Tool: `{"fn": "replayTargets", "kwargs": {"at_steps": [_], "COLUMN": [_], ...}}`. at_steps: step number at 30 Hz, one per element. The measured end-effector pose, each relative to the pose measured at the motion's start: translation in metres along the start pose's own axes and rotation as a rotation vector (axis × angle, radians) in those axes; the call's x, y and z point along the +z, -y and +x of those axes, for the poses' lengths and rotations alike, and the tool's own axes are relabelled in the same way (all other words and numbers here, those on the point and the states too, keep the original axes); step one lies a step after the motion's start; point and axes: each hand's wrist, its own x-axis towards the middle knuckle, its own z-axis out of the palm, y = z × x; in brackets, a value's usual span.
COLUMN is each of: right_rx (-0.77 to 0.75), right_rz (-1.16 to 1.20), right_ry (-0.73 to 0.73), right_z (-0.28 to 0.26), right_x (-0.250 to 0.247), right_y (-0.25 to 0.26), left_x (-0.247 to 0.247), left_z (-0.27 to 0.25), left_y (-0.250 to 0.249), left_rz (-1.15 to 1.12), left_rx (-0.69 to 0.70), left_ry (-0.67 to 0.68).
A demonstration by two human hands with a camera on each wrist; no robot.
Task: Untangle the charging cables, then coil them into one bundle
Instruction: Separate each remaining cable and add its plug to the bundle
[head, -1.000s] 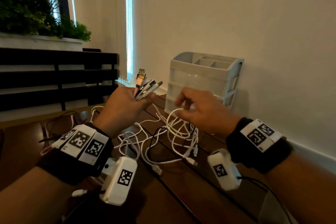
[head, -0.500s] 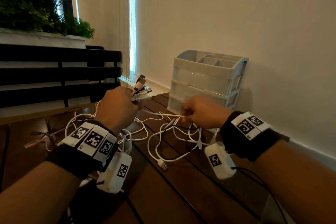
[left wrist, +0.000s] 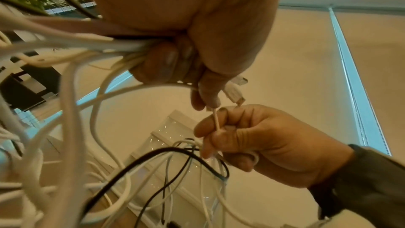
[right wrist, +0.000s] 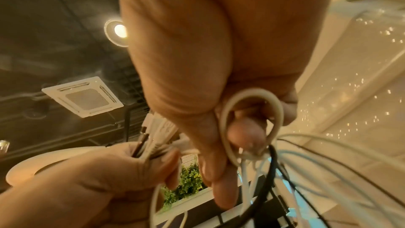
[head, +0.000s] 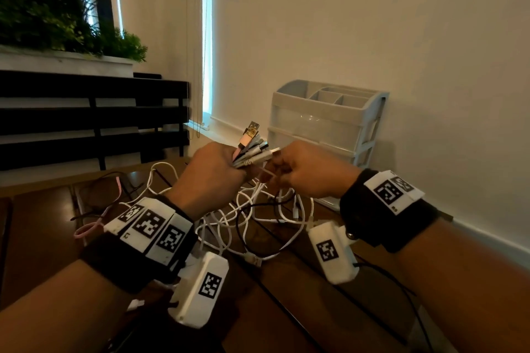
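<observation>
Up above the dark wooden counter, the left hand is fisted round a fanned bunch of white, pink and black cable plug ends. Just beside it, the right hand pinches one thin white cable with curled fingers. Below both hands, tangled white and black charging cables lie looped on the counter, near a pale plastic drawer organiser against the wall.

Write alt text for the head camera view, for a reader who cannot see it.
A person's left hand grips a fan of cable plugs while the right hand pinches a white cable beside it. Tangled white and black cables hang down onto a dark wooden table; a grey drawer organiser stands behind.
</observation>
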Motion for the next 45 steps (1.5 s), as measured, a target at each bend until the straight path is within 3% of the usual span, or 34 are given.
{"fn": "replayTargets", "kwargs": {"at_steps": [5,9,11,15,17,19,21,24,29,32,35,39,43,45], "right_rx": [0.077,0.089,0.08,-0.022,-0.047,-0.05,-0.073,-0.096,-0.109,-0.129,-0.146,-0.142,-0.087,-0.085], "right_rz": [-0.051,0.223,0.059,-0.24,-0.154,0.082,0.218,0.115,0.173,0.058,-0.068,-0.054,0.01,-0.115], "right_ry": [0.016,-0.064,-0.118,-0.069,-0.116,-0.141,-0.044,0.063,-0.071,-0.095,0.001,0.221,0.19,0.268], "right_z": [-0.004,-0.01,-0.011,-0.014,-0.015,-0.018,-0.021,-0.024,-0.025,-0.024,-0.021,-0.028,-0.031,-0.031], "right_x": [-0.007,-0.005,-0.002,0.011,0.012,0.005,-0.002,-0.007,-0.014,-0.004,0.0,-0.007,-0.006,-0.007], "right_y": [-0.004,-0.007,-0.012,-0.014,-0.02,-0.027,-0.031,-0.034,-0.041,-0.04,-0.038,-0.043,-0.047,-0.049], "left_x": [0.005,0.002,0.002,0.006,0.005,0.003,0.002,0.001,-0.003,-0.001,-0.002,-0.009,-0.01,-0.01], "left_z": [-0.004,0.0,0.002,0.002,0.002,0.004,0.007,0.009,0.008,0.009,0.01,0.013,0.013,0.013], "left_y": [-0.006,-0.002,0.001,0.0,0.001,0.006,0.011,0.016,0.017,0.018,0.021,0.026,0.025,0.025], "left_rz": [-0.031,-0.034,-0.025,-0.021,-0.012,0.007,0.016,0.04,0.075,0.062,0.064,0.038,0.028,0.028], "left_rx": [-0.008,-0.029,-0.048,-0.051,-0.062,-0.089,-0.114,-0.138,-0.154,-0.158,-0.162,-0.211,-0.203,-0.196], "left_ry": [0.001,-0.048,-0.076,-0.073,-0.081,-0.103,-0.116,-0.11,-0.135,-0.134,-0.147,-0.187,-0.187,-0.185]}}
